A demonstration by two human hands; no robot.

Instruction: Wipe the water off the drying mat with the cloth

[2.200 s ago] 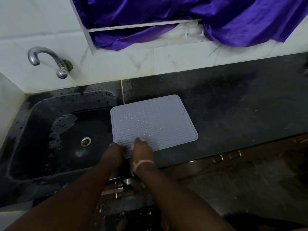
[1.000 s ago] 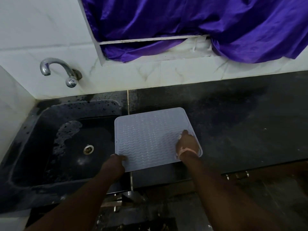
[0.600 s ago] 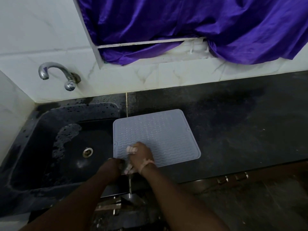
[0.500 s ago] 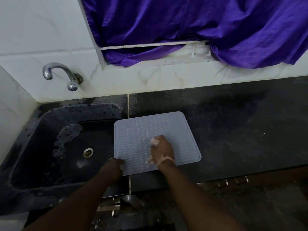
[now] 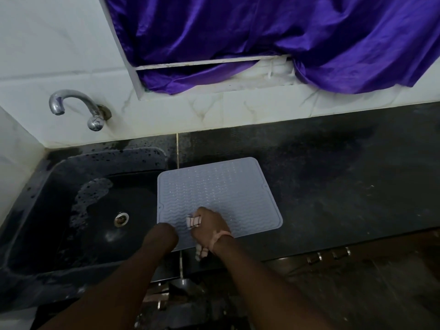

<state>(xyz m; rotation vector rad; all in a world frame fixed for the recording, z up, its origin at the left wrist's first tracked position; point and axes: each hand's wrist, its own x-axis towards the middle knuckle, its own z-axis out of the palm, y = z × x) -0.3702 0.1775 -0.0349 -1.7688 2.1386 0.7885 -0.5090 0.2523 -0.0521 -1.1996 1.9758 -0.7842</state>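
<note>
A pale grey ribbed drying mat (image 5: 219, 194) lies flat on the black counter, its left edge overhanging the sink. My right hand (image 5: 210, 228) presses a small white cloth with dark stripes (image 5: 193, 221) onto the mat's near left part; a tail of the cloth hangs below my wrist. My left hand (image 5: 163, 235) rests on the mat's near left corner, holding it down. Most of the cloth is hidden under my fingers.
A black sink (image 5: 78, 210) with foam and a metal drain (image 5: 121, 219) lies to the left. A chrome tap (image 5: 76, 108) juts from the white tiled wall. The black counter (image 5: 345, 182) stretches right. Purple fabric (image 5: 262, 36) hangs over the window ledge above.
My right hand with the cloth has slid back from the mat's middle to its near left part, close to my left hand. My left hand has stayed on the corner.
</note>
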